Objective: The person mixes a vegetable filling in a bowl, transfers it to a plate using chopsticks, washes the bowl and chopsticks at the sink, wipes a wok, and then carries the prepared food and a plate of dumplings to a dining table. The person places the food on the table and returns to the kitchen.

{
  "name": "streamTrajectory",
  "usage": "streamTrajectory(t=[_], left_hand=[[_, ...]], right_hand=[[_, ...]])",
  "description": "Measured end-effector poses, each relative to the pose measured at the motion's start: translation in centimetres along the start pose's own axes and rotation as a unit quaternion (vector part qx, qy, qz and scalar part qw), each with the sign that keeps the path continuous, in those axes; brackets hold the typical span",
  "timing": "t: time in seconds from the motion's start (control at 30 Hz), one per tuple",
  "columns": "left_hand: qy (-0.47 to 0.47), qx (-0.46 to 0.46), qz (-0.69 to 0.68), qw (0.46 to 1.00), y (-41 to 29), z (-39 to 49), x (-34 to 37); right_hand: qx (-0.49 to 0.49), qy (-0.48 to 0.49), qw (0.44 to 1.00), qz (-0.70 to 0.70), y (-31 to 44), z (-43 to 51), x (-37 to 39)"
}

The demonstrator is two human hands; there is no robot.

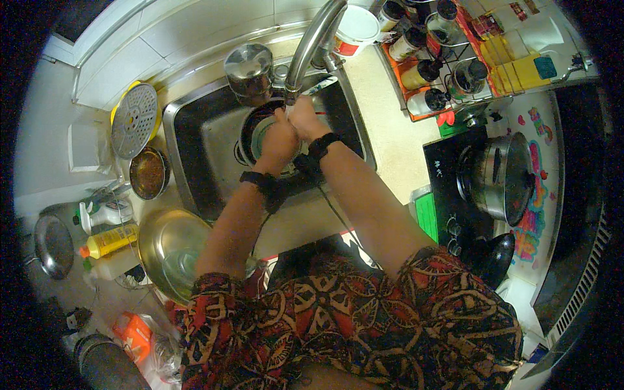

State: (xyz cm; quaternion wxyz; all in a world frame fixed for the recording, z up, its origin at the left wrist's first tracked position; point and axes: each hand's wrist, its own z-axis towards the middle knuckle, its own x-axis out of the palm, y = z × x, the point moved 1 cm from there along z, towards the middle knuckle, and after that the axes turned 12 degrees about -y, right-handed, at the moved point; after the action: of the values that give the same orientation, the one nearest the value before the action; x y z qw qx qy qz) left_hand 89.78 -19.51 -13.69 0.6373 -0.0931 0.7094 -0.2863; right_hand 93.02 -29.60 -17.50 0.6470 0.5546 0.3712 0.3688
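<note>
Both hands are together just under the spout of the curved metal faucet [312,44], over a stainless steel sink [209,156]. My left hand [279,142] has its fingers bent and meets my right hand [306,118] beneath the spout; whatever may be between them is hidden. Below them in the sink sits a dark-rimmed round pot [245,131] with a greenish round dish [258,139] inside, partly covered by my left hand. A shiny metal canister [248,73] stands at the sink's back edge. Dark bands circle both wrists.
A steamer plate [136,119], a brown bowl [147,173], a large metal basin [168,243] and a yellow bottle [112,241] lie left. To the right are a white tub [358,29], a rack of condiment jars [414,117] and a lidded pot [497,178] on the black stove [438,170].
</note>
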Motion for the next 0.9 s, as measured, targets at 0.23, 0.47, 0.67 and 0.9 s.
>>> streamTrajectory(t=[0.23,0.47,0.67,0.9], left_hand=[[-0.044,0.137,0.161,0.976,-0.1,-2.2,0.0],[-0.108,0.212,0.123,0.963,0.3,-3.7,1.0],[0.070,0.104,-0.049,0.991,0.6,-4.8,-2.2],[0.055,-0.027,-0.323,0.945,-0.6,-6.3,-3.8]], right_hand=[[-0.132,0.189,0.808,-0.542,-1.2,-1.3,-1.4],[-0.162,0.216,0.822,-0.501,-3.7,-1.7,-3.5],[0.137,-0.204,0.887,-0.392,5.5,4.9,-9.2],[0.050,-0.040,0.851,-0.521,8.2,11.4,-9.6]])
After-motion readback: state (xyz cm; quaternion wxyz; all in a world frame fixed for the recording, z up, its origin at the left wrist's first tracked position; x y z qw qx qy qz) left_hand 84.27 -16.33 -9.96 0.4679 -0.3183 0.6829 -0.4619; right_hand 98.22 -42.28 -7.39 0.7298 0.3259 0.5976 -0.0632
